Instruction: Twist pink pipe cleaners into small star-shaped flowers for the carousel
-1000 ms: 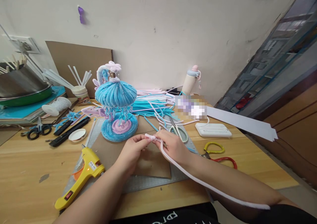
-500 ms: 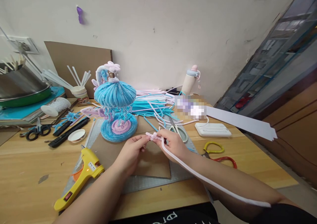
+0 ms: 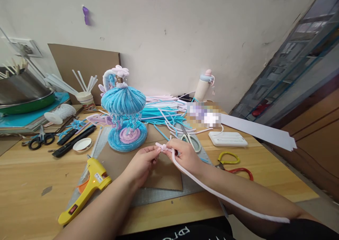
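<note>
A pale pink pipe cleaner (image 3: 201, 181) is pinched between both hands above a piece of brown cardboard (image 3: 164, 176). Its near end is twisted into a small knotted shape at the fingertips, and the long tail runs back along my right forearm. My left hand (image 3: 144, 162) grips the left side of the knot with thumb and index finger. On the other side, my right hand (image 3: 185, 155) holds it closed-fingered. Just beyond stands a blue and pink jellyfish-like lamp shape (image 3: 123, 101) made of pipe cleaners, on a round coiled base (image 3: 112, 141).
A yellow glue gun (image 3: 95, 176) lies at the left. Light-handled scissors (image 3: 194, 142) and red-and-yellow-handled cutters (image 3: 229, 158) are on the right, near a white power bank (image 3: 227, 139). Blue pipe cleaners (image 3: 161, 116) are heaped at the back. Black scissors (image 3: 41, 139) lie far left.
My fingers have shifted slightly around the knot, and the left hand has turned a little. The pipe cleaner stays pinched in both hands; the table items have not moved.
</note>
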`<state>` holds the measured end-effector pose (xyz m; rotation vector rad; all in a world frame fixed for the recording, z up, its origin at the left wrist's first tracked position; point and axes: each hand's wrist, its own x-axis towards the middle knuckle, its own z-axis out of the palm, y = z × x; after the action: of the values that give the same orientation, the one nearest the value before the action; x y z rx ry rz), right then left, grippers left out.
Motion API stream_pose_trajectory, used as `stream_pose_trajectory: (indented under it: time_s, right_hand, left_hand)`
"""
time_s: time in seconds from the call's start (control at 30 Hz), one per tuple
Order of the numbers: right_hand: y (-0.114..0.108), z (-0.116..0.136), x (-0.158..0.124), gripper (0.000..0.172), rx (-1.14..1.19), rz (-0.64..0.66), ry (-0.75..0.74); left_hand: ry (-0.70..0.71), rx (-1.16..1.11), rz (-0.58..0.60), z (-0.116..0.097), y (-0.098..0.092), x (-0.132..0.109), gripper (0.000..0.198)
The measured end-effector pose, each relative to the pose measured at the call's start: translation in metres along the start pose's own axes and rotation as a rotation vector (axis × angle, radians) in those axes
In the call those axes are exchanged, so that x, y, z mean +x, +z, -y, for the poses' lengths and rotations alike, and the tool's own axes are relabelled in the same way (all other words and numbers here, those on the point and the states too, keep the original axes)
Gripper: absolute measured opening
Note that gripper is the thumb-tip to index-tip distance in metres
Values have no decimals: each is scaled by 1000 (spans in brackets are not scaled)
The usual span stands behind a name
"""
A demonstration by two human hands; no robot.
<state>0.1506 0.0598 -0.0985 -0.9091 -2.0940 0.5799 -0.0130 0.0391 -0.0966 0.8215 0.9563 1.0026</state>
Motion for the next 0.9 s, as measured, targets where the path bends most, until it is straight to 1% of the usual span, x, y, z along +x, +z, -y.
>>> stream_pose_trajectory:
  time_s: [0.1,0.17,0.23,0.33,0.4,0.47,0.53,0.63,0.77,0.9]
  right_hand:
    - [1,0,0,16,17,10,-28]
    - [1,-1,0,17,20,4,-27]
    - [1,-1,0,17,28,-26,23]
    - [1,0,1,18,126,-55,167]
    - [2,0,1,19,237,-42,258]
    - [2,0,2,20,335,-18,313]
    - [2,-1,2,22,410,4,341]
    - [2,-1,2,24,497,34,375]
    - [1,1,3,27,516,42,390]
    - [-1,3,4,28,578,57,375]
  left_hand:
    - [-34,-32,10,2,-1,0,25]
    - [-30,-35,11,3,-1,1,25]
    - [35,18,-34,3,0,1,26]
    - [208,132,-124,2,1,2,27]
    - [273,184,-107,1,0,3,27]
    - [280,226,-75,0,-1,3,25]
    - [287,245,-75,0,-2,2,21]
    - [295,184,-54,0,0,1,15]
    - [261,87,20,-1,3,-1,10]
    - [236,95,37,0,1,0,11]
